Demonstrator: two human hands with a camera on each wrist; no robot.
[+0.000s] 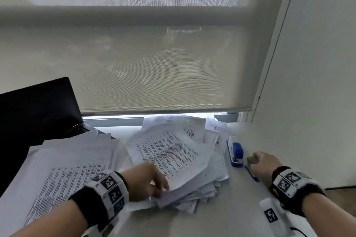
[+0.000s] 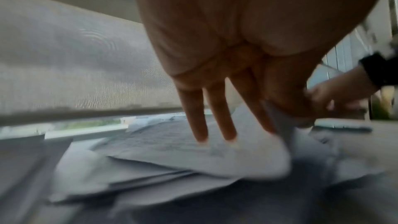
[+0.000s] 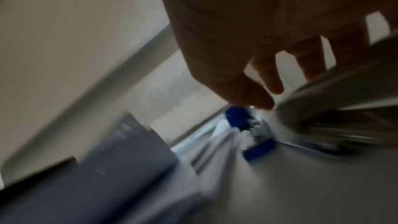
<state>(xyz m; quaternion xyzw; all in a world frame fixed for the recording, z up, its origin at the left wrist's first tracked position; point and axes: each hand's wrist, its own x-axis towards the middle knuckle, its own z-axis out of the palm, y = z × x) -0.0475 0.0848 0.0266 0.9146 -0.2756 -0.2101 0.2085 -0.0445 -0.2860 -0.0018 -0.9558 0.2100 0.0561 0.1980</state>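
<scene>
Just to the right of the blue plastic desk stapler (image 1: 235,153), the right hand (image 1: 264,163) hovers above the pale grey table top (image 1: 240,209), near the stapler but not touching it. Its fingers (image 3: 271,81) hang spread and loosely bent and hold nothing. The stapler lies flat, its long axis running from the near side toward the window; its mouth appears to face the near side. Immediately left of the stapler lies the loose pile of white printed paper sheets (image 1: 202,184). At the pile corner farthest from the stapler, the left hand (image 1: 146,181) pinches the near corner of the top printed sheet (image 1: 169,157) under the thumb and holds it raised off the pile. On the near side of the stapler lies a dark blue pen (image 1: 251,174).

Judgement: the right hand is the nearer hand to the stapler, and a short sideways reach to the left suffices. The pinched corner lies well left of the stapler mouth, so sheet or stapler must cross the pile
</scene>
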